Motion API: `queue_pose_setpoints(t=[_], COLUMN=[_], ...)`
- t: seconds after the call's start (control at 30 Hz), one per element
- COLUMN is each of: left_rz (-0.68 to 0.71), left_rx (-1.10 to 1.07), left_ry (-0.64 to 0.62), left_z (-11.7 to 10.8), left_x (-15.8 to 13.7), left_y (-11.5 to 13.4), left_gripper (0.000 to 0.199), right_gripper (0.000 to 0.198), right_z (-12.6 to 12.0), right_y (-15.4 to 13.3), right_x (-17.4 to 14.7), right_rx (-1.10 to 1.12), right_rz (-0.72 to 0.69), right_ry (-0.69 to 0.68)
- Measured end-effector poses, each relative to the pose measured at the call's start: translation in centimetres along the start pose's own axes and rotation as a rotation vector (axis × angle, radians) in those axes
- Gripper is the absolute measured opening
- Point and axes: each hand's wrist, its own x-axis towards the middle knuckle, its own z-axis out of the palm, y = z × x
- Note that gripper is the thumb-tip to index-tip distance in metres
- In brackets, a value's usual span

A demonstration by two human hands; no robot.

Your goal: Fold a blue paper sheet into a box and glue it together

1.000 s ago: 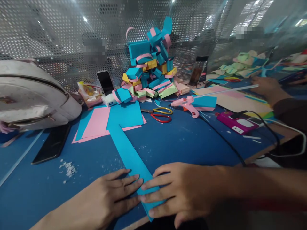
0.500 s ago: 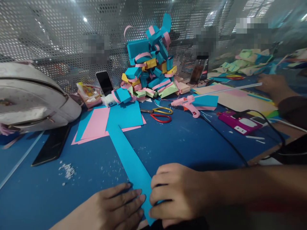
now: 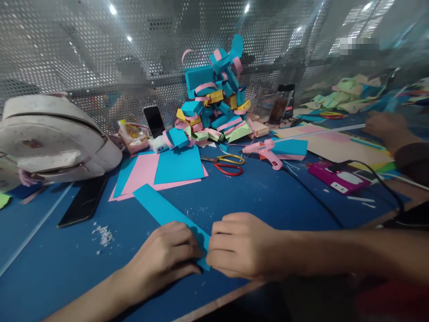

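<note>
A long blue paper strip [image 3: 164,208] lies slantwise on the blue table, its near end between my two hands. My left hand [image 3: 170,250] curls over the strip's left edge, fingers bent and pressed on the paper. At the strip's right edge, my right hand [image 3: 237,246] has its fingers closed on the paper, their tips partly hidden. Beyond the strip's far end lie blue and pink paper sheets [image 3: 179,165]. Scissors [image 3: 228,164] with one yellow and one red handle rest beside the sheets.
A pink glue gun [image 3: 266,152] lies right of the scissors, near a purple power strip [image 3: 338,176]. Behind stands a pile of folded paper boxes [image 3: 214,103]. A white backpack [image 3: 56,138] and a dark phone [image 3: 83,201] are at left. Another person's hand [image 3: 385,125] is at right.
The strip has been drawn away from the table's near edge and turned, its far end now further left. My left hand, flat before, is now curled on it. Both hands sit further from me.
</note>
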Motion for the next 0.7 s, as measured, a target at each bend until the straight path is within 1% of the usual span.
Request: queue_pose_setpoints(t=[0.1,0.2,0.3,0.4,0.53,0.7], left_rz=[-0.008,-0.056,-0.129,-0.175,-0.171,-0.169], left_rx=[0.031,0.017,-0.006,0.025,0.032,0.056], left_ry=[0.065,0.138,0.181,0.206,0.248,0.277], left_z=[0.5,0.5,0.2,0.1,0.3,0.7], left_x=[0.1,0.5,1.2,1.8,2.4,3.2], left_y=[-0.1,0.1,0.2,0.0,-0.7,-1.5], left_gripper=[0.014,0.010,0.015,0.017,0.020,0.019], right_gripper=[0.016,0.016,0.014,0.012,0.008,0.008], right_z=[-0.2,-0.4,-0.2,0.2,0.6,1.3], right_y=[0.4,0.7,1.2,1.8,2.6,3.4], right_x=[-0.4,-0.6,-0.6,-0.4,-0.2,0.0], right_rx=[0.089,0.177,0.282,0.376,0.450,0.466], right_rz=[0.062,0.134,0.187,0.250,0.316,0.318], right_ry=[-0.015,0.011,0.034,0.057,0.097,0.113])
